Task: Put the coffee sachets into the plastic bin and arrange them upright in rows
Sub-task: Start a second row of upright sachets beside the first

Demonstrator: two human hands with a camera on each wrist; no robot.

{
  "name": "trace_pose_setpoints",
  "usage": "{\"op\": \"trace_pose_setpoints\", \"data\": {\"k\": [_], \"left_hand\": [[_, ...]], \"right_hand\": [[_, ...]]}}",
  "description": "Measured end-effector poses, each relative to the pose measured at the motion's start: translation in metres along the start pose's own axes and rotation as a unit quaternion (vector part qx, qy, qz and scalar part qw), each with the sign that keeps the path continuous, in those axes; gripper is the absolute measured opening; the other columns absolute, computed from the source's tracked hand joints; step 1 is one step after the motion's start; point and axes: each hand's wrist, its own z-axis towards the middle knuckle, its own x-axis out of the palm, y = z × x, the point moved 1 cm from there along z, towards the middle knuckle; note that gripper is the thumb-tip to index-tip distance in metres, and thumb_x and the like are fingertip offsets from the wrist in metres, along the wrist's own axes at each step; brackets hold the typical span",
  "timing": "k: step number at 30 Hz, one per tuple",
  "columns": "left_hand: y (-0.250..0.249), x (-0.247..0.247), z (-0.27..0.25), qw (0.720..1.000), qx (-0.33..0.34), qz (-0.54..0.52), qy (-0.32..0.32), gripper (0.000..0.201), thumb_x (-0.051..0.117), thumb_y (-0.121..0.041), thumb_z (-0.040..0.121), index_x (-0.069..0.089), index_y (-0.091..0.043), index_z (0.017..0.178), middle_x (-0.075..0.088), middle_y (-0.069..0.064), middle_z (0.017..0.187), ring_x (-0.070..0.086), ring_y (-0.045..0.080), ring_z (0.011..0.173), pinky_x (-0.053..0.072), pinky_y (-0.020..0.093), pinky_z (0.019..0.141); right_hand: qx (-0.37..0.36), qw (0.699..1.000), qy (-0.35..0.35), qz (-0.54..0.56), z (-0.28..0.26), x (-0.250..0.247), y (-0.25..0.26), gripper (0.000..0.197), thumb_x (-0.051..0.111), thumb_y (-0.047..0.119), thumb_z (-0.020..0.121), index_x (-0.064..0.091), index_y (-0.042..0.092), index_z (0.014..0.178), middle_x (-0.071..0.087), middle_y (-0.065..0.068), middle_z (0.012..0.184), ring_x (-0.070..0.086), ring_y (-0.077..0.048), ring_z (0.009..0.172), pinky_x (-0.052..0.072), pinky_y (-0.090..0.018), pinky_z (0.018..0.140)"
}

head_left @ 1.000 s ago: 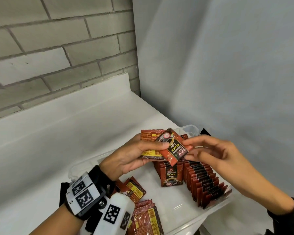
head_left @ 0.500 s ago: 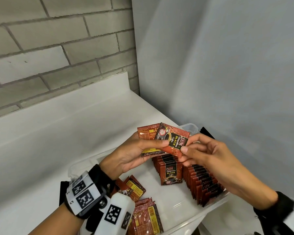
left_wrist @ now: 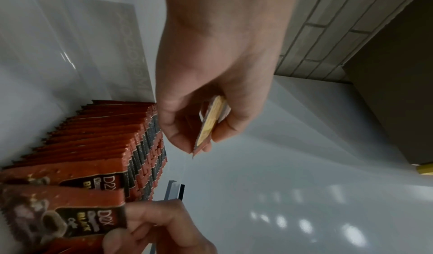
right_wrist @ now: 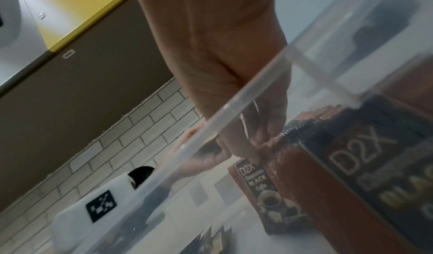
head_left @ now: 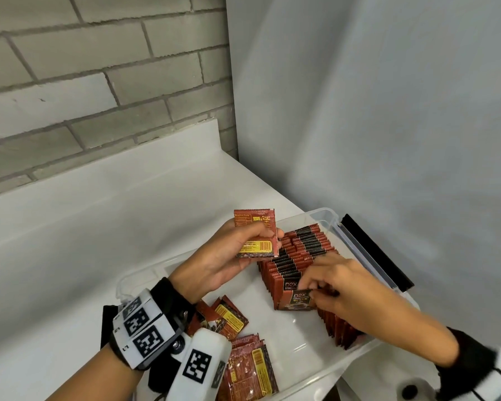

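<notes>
A clear plastic bin (head_left: 327,219) sits at the counter's corner with two rows of red and black coffee sachets (head_left: 304,250) standing upright in it. My left hand (head_left: 223,261) holds a small stack of sachets (head_left: 256,234) above the bin, back sides showing; in the left wrist view the stack (left_wrist: 208,126) is pinched between thumb and fingers. My right hand (head_left: 339,287) is down in the bin and pinches one sachet (head_left: 297,299) at the front of the near row. Through the bin wall the right wrist view shows that sachet (right_wrist: 269,193) standing.
Several loose sachets (head_left: 249,369) lie flat on the bin floor at the near left. The bin's lid (head_left: 376,253) leans behind it against the grey wall. A white counter (head_left: 99,227) stretches left under a brick wall.
My right hand took one sachet from the left hand's stack and carried it down into the bin to the front of the row. The left hand stayed raised with the other sachets.
</notes>
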Motion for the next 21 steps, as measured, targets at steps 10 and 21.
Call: {"op": "trace_pose_setpoints", "data": {"k": [10, 21], "left_hand": [[0.0, 0.002, 0.001, 1.0, 0.006, -0.004, 0.011, 0.018, 0.064, -0.002, 0.084, 0.064, -0.008, 0.101, 0.074, 0.006, 0.089, 0.071, 0.014, 0.08, 0.055, 0.021, 0.069], [0.002, 0.005, 0.0, 0.998, 0.026, 0.033, 0.056, 0.026, 0.068, 0.003, 0.079, 0.064, -0.01, 0.101, 0.072, 0.003, 0.088, 0.069, 0.014, 0.083, 0.054, 0.022, 0.072]], "right_hand": [[-0.053, 0.987, -0.091, -0.118, 0.007, 0.014, -0.002, 0.031, 0.084, 0.003, 0.061, 0.066, 0.023, 0.076, 0.063, 0.011, 0.077, 0.057, -0.012, 0.074, 0.053, -0.023, 0.061], [-0.046, 0.99, -0.102, -0.089, 0.008, 0.017, -0.007, 0.037, 0.088, 0.008, 0.059, 0.064, 0.021, 0.084, 0.058, 0.013, 0.084, 0.041, 0.0, 0.082, 0.036, -0.008, 0.073]]}}
